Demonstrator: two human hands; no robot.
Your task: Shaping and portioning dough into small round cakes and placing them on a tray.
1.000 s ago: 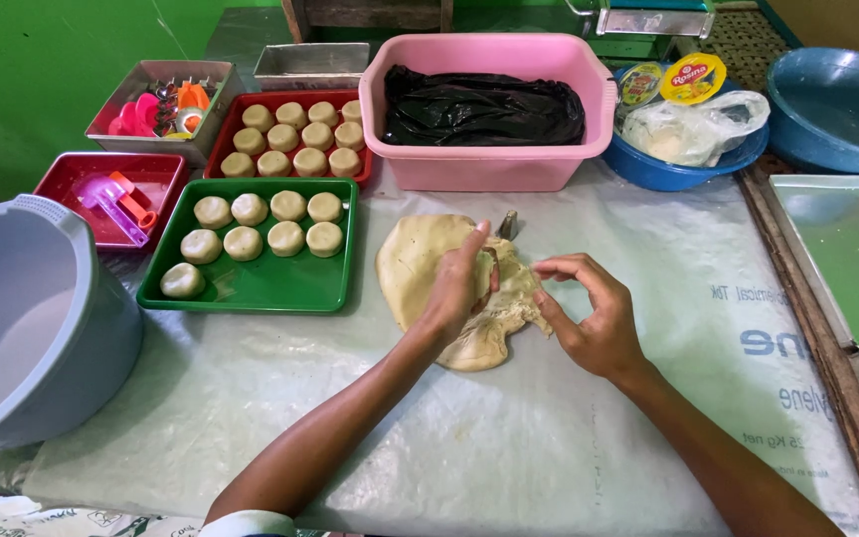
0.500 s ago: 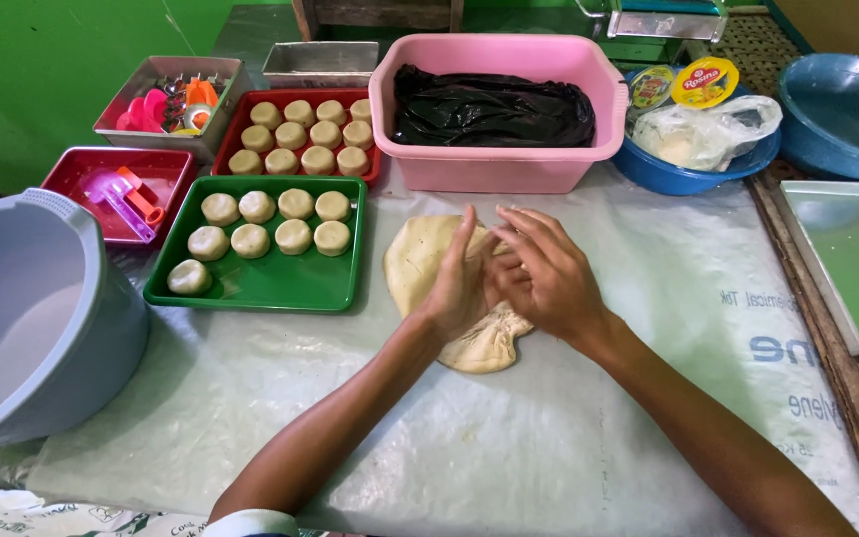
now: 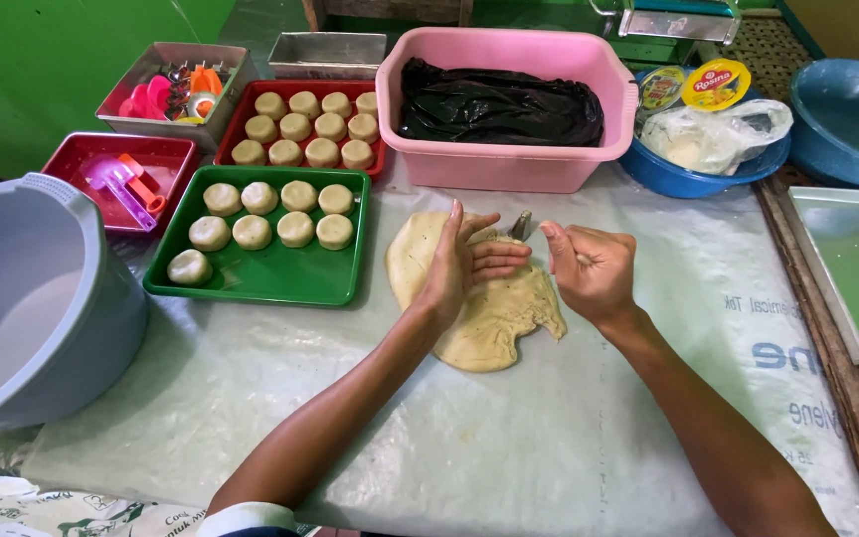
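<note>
Left hand (image 3: 464, 261) lies flat, fingers spread wide, pressing the pale dough sheet (image 3: 484, 298) at the middle of the plastic-covered table (image 3: 589, 438). Right hand (image 3: 594, 270) hovers just beside it, curled narrow, perhaps pinching a bit of dough, though that is hard to tell. Green tray (image 3: 270, 273) of dough rounds sits toward the left edge, pink tub (image 3: 509, 164) at the far edge, green wall (image 3: 42, 60) behind.

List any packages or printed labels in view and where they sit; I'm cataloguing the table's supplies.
Round yellow-and-red printed lid: in the blue plastic basin, far right.
Smaller round greenish printed lid: beside it, same basin.
Clear plastic table sheet with blue print: right side.
Printed white bag: bottom left corner.
</note>
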